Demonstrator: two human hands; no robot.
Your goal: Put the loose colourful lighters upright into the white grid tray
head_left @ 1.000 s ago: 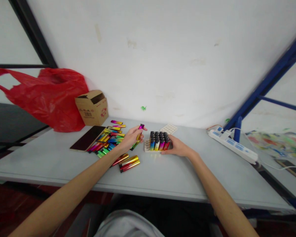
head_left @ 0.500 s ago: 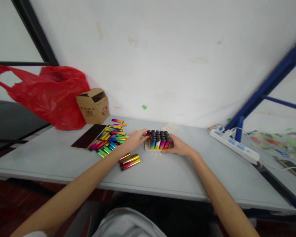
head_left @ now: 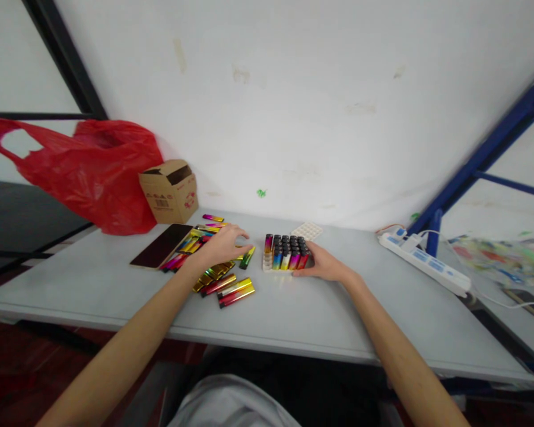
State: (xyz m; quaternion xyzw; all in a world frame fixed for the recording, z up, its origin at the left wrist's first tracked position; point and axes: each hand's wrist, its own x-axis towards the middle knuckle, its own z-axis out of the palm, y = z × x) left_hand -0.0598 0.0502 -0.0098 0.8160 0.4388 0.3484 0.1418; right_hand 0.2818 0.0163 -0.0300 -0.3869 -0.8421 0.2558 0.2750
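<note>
Over a heap of shiny coloured lighters [head_left: 213, 274] hangs my left hand [head_left: 226, 244], thumb and fingers apart, nothing visible between them. A green and yellow lighter [head_left: 247, 258] lies just right of its fingertips. My right hand [head_left: 321, 262] grips the right side of a white lighter tray [head_left: 267, 267], thumb at the front, fingers behind. Rows of upright lighters [head_left: 290, 252] with black tops fill most of the tray. At its left end one purple and gold lighter [head_left: 268, 243] stands at the back, with bare slots in front of it.
A second white tray [head_left: 307, 230] lies by the wall. On the left are a dark flat panel [head_left: 161, 246], a cardboard box [head_left: 169, 193] and a red plastic bag [head_left: 84, 178]. A power strip [head_left: 425, 264] with cables runs along the right, near a blue metal frame [head_left: 471, 151].
My left hand has let go of the purple and gold lighter, leaving it upright in the tray, and has moved left over the heap. My right hand has kept its place.
</note>
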